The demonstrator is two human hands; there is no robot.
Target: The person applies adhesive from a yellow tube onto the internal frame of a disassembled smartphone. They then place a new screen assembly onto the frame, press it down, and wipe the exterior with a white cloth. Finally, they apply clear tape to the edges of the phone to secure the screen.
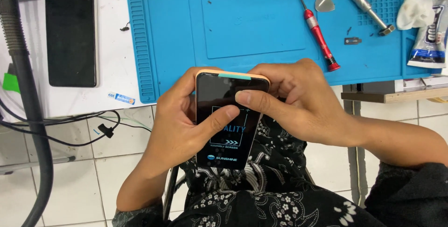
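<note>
- Pressing step, by the look of it: new screen being seated on the phone [227, 124], both thumbs flat on the glass.
- Left hand [179, 129] wrapped around the left edge and back of the phone, grasping it firmly; thumb lying across the middle of the screen.
- Right hand [298, 101] closed over the top right corner, grasping the phone too; thumb [252, 98] pressing on the upper part of the glass, just above the left thumb.
- Phone held in the air over the lap, just below the near edge of the blue mat [261, 26], not touching it.
- Long axis almost vertical in the view, a little tilted: top end with orange rim toward the mat, bottom end toward the body. Screen side facing up to the camera, protective film with print on it.
- Next move, as a judgement: needs even pressure along the edges, without sliding the glass sideways.
- On the mat, well apart: red screwdriver [319, 35], metal pick [325, 3], glue tube [429, 35]. Second black phone [71, 31] lying on the white table to the left.
</note>
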